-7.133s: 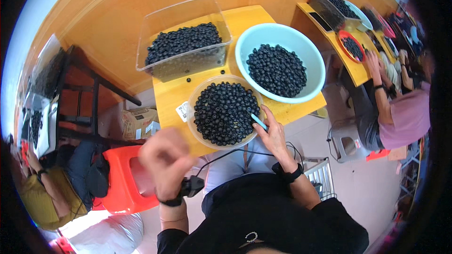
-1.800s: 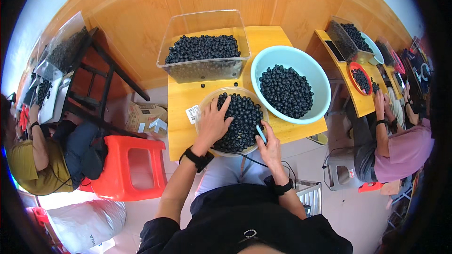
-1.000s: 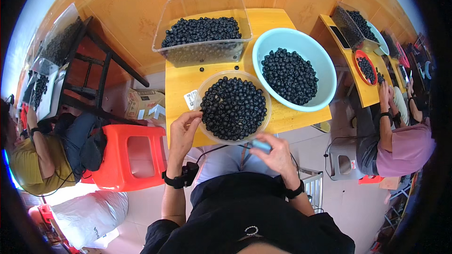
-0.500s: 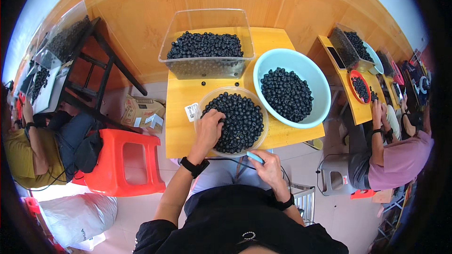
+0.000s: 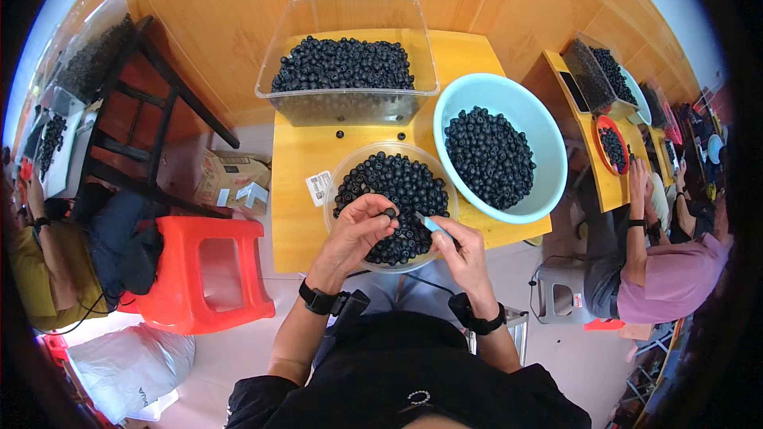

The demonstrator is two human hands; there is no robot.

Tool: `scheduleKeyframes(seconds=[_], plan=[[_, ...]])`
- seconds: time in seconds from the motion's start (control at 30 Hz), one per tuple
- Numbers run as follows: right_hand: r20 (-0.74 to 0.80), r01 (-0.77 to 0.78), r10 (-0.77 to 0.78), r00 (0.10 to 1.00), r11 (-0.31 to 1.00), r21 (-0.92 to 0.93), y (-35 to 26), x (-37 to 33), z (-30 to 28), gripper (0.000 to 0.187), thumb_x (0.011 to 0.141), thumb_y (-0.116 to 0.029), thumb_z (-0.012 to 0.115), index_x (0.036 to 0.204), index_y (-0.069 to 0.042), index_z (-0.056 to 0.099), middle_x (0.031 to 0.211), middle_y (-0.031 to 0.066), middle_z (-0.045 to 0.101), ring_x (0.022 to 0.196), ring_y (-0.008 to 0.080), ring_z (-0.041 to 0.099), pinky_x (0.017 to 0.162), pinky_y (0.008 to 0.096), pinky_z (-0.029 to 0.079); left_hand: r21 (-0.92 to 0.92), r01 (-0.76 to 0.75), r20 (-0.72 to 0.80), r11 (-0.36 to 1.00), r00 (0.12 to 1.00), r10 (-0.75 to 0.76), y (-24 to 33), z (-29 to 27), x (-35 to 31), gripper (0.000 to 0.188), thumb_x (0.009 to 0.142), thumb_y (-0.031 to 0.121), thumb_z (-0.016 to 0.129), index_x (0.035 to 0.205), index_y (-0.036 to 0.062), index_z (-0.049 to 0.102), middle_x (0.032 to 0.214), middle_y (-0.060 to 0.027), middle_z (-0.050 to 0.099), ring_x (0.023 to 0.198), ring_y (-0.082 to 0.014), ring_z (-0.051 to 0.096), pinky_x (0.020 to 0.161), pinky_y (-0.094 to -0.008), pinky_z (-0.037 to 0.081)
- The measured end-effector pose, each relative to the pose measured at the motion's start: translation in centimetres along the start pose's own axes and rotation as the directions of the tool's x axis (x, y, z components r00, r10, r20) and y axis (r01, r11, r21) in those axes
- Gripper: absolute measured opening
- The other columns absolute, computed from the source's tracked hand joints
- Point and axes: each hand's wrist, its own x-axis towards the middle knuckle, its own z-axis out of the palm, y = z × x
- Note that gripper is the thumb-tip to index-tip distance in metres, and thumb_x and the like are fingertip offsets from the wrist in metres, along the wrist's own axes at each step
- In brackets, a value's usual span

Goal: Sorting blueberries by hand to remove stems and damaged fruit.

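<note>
My left hand (image 5: 359, 230) pinches one small black round piece (image 5: 390, 213) between thumb and fingertips, above a clear round tub (image 5: 451, 183). My right hand (image 5: 463, 254) grips a small knife (image 5: 434, 225) with a light blue handle. Its short tip points left toward the pinched piece, with a small gap showing between them. Many more such black pieces (image 5: 391, 177), some with holes, fill the tub beneath both hands. Two loose ones lie on the yellow table (image 5: 298, 222) behind it.
A clear rectangular bin (image 5: 346, 103) of black pieces stands at the back. At right sits a light blue basin (image 5: 554, 175) holding more. A red stool (image 5: 179, 278) is on the left; people work at both sides, one in a pink shirt (image 5: 668, 274) at right.
My left hand has come up out of the pile with a black piece. My right hand has moved the knife up and forward, over the tub near that piece. The view has shifted slightly.
</note>
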Motion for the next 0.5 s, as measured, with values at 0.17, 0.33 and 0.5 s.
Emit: scheduleKeyframes(seconds=[0.17, 0.33, 0.5], plan=[[-0.004, 0.258, -0.262, 0.965, 0.954, -0.153, -0.9, 1.0, 1.5, 0.020, 0.084, -0.013, 0.061, 0.098, 0.001, 0.065, 0.081, 0.0141, 0.067, 0.059, 0.0206, 0.062, 0.052, 0.0303, 0.045, -0.057, 0.031, -0.003, 0.998, 1.000, -0.031, -0.9, -0.4, 0.2, 0.020, 0.083, 0.000, 0.060, 0.103, 0.0039, 0.058, 0.095, -0.0078, 0.062, 0.084, -0.0148, 0.061, 0.075, -0.0238, 0.052], [0.075, 0.246, -0.234, 0.969, 0.929, -0.276, -0.8, 1.1, 1.4, 0.020, 0.082, -0.013, 0.063, 0.097, -0.001, 0.066, 0.078, 0.0144, 0.065, 0.054, 0.0228, 0.060, 0.050, 0.0303, 0.044, -0.059, 0.006, 0.114, 0.998, 0.993, 0.001, -1.3, -1.1, 0.7, 0.016, 0.084, 0.000, 0.060, 0.100, 0.0029, 0.057, 0.096, -0.0071, 0.062, 0.085, -0.0120, 0.062, 0.075, -0.0238, 0.052], [0.074, 0.270, -0.260, 0.963, 0.909, -0.318, -0.7, 0.8, 1.5, 0.020, 0.082, -0.013, 0.063, 0.097, -0.001, 0.066, 0.074, 0.0143, 0.064, 0.050, 0.0224, 0.057, 0.048, 0.0306, 0.042, -0.072, -0.008, 0.108, 0.997, 0.994, 0.016, -1.3, -1.0, 0.3, 0.015, 0.084, 0.000, 0.060, 0.098, 0.0036, 0.056, 0.094, -0.0079, 0.062, 0.082, -0.0124, 0.062, 0.074, -0.0241, 0.053]])
